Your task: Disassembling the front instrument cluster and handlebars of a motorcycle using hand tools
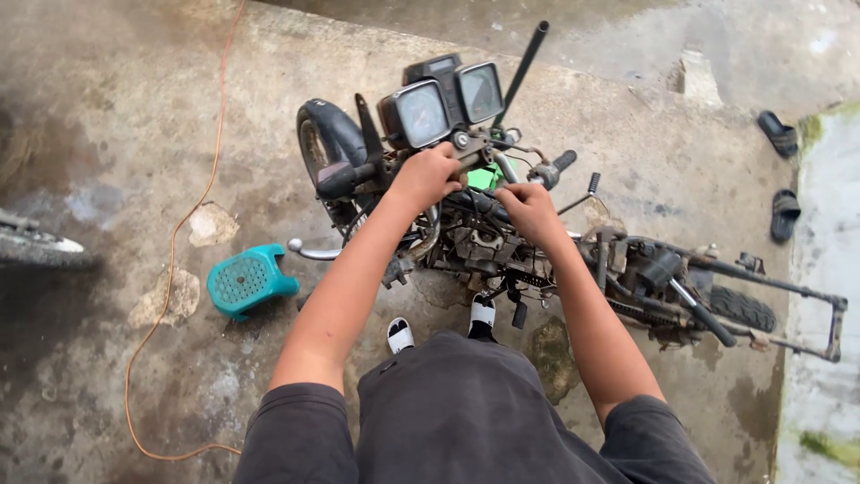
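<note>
A stripped motorcycle [645,269] stands on the concrete below me, its bare frame and engine exposed, with two round gauges [439,103] at the front. My left hand [428,175] is closed on the frame just behind the gauges, near the left handlebar grip [336,177]. My right hand [528,208] grips a dark frame tube beside a green part [484,177]. Both arms reach down from my dark shirt. What lies under my fingers is hidden.
A teal plastic stool [246,280] lies tipped on the left. An orange cord [193,206] runs across the concrete. Two dark sandals [779,175] lie at the right, near a mossy wet edge. Part of another wheel [40,246] shows at far left. My feet [443,327] stand beside the engine.
</note>
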